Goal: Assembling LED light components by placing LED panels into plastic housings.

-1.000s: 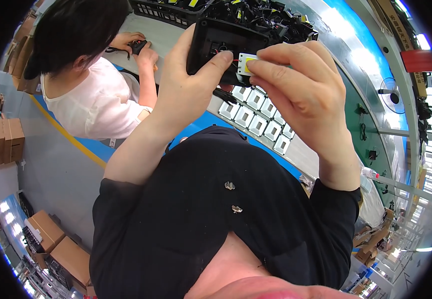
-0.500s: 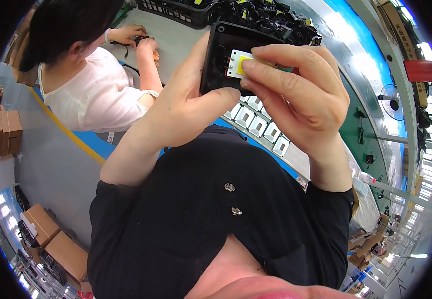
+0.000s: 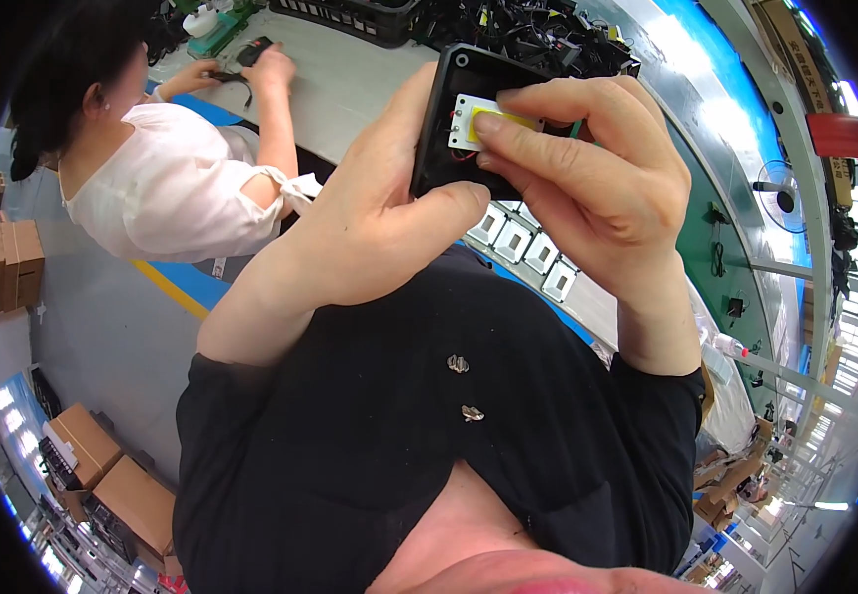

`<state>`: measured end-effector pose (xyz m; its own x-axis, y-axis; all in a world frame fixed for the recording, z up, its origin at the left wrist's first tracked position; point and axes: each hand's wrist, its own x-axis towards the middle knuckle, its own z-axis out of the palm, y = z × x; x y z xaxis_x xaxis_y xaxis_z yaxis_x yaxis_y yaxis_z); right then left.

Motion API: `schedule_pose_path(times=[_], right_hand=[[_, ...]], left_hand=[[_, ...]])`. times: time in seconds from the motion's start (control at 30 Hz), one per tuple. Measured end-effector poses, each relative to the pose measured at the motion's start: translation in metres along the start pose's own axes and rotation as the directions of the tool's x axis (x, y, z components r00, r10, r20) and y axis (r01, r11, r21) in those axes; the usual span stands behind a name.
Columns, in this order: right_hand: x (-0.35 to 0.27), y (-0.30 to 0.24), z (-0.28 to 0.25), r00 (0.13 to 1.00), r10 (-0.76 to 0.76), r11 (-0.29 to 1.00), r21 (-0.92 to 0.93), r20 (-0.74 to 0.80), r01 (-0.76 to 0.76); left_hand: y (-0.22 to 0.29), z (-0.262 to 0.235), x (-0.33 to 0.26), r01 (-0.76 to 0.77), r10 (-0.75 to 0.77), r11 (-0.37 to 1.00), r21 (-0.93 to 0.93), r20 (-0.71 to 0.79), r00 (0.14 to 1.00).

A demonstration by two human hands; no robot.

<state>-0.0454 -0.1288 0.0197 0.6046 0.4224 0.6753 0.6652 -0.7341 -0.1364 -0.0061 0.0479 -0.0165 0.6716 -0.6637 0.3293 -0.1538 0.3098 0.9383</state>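
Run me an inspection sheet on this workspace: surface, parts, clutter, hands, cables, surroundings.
Surface: pale bench, with white frames set out in rows.
Parts: black housing; white plate with a yellow patch, held over its open side, contact unclear.
Clutter: black crate and heap of dark parts beyond the hands.
Left hand: holds the black housing.
Right hand: pinches the white plate.
Cables: red wire by the plate; dark cord near the co-worker's hands.
Surroundings: co-worker at left; cardboard boxes lower left; fan at right.
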Motion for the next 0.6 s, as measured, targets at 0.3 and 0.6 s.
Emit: schedule_pose_path(times=[0.3, 0.6], right_hand=[[-0.014, -0.024, 0.016, 0.998, -0.038, 0.999, 0.009, 0.04, 0.038], [-0.019, -0.046, 0.025, 0.993, -0.115, 0.978, -0.174, 0.035, 0.119]], left_hand=[[-0.006, 0.002, -0.035, 0.05, -0.054, 0.987, -0.15, -0.027, 0.998], [-0.015, 0.0, -0.048, -0.18, 0.204, 0.956, 0.232, -0.086, 0.975]])
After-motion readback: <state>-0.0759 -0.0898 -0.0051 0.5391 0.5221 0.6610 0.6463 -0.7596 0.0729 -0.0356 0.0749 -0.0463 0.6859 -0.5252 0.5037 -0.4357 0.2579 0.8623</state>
